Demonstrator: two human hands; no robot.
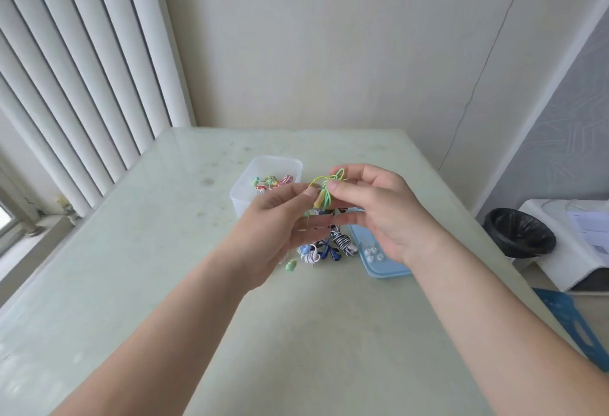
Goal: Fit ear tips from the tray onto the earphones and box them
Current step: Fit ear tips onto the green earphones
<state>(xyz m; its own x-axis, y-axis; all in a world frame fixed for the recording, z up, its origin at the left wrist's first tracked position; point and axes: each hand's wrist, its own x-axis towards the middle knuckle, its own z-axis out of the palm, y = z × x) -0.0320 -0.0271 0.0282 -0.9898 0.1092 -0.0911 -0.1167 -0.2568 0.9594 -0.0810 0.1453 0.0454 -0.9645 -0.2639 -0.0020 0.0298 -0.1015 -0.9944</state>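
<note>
Above the table's middle, my left hand (280, 218) and my right hand (379, 214) both pinch a coiled yellow-green earphone (324, 193), its cable looping up between the fingertips. Behind it stands a clear plastic box (267, 165) with several coloured earphones inside. On the table under my hands lies a pile of earphones (329, 247) with blue, white and striped cables. A light blue tray (379, 267) at the right holds several white ear tips (372, 252); my right wrist covers part of it.
The pale green table (164, 251) meets a wall at the back and vertical blinds (82, 69) at the left. Off the right edge stand a black bin (520, 232), a white appliance (576, 244) and a blue object (573, 323).
</note>
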